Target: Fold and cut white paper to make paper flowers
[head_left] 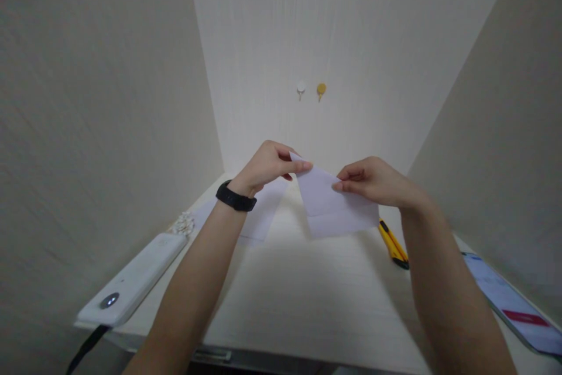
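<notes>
A white sheet of paper (333,205) with a crease across its lower part is held up above the table, tilted. My left hand (274,163) pinches its upper left corner between thumb and fingers; a black band circles that wrist. Along the upper edge, farther right, my right hand (369,181) pinches the same sheet with thumb and forefinger. Beneath and behind my left wrist, more white paper (263,211) lies flat on the table, partly hidden by the forearm. Near my right wrist lies a yellow and black utility knife (392,244).
The pale table (302,299) has walls on three sides. At left lie a white device (136,275) with a black cable and a small white beaded item (183,223). A phone (509,299) with a lit screen lies at right. Two hooks (321,89) hang on the back wall.
</notes>
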A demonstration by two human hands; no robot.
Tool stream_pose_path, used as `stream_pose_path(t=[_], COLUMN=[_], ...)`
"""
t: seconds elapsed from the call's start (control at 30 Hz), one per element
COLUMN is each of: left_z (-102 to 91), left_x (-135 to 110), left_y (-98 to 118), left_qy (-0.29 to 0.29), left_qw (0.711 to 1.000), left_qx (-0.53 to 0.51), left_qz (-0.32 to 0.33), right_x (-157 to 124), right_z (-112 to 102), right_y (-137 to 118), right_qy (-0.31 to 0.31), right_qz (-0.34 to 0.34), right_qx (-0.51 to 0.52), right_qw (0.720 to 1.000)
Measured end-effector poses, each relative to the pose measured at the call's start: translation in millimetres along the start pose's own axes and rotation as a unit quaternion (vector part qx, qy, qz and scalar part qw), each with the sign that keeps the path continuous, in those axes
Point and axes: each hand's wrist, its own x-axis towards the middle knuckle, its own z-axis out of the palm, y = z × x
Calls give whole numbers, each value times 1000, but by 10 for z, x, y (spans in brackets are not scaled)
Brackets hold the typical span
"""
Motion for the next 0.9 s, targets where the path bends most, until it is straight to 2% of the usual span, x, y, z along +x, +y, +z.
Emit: stream_pose_path(t=[0.1, 0.17, 0.23, 0.33, 0.43, 0.5, 0.7, 0.9], left_z=[-38, -21, 59, 258, 423, 459, 316, 183], left_x=[-9, -16, -19, -9, 13, 25, 32, 38], left_y=[16, 27, 21, -33, -112, -147, -105, -94], left_qy=[-21, -61, -124, -198, -195, -192, -214, -224], left_qw=[1000, 997, 988, 967, 964, 963, 955, 952], left_qx=[9, 39, 92, 154, 175, 181, 204, 207], left_qz=[18, 31, 34, 33, 48, 51, 21, 20], right_x=[-11, -19, -8, 37, 74, 80, 32, -66], right_z=[-16, -9, 30, 115, 168, 168, 21, -178], right_y=[31, 40, 30, 5, 5, 16, 92, 288], right_qy=[-38, -84, -110, -100, -89, -86, -85, -62], right_qz=[-15, -22, -20, -21, -28, -24, 15, 73], right_qx=[-35, -54, -79, -115, -140, -152, -149, -165], right_qw=[999, 995, 991, 988, 986, 984, 985, 982])
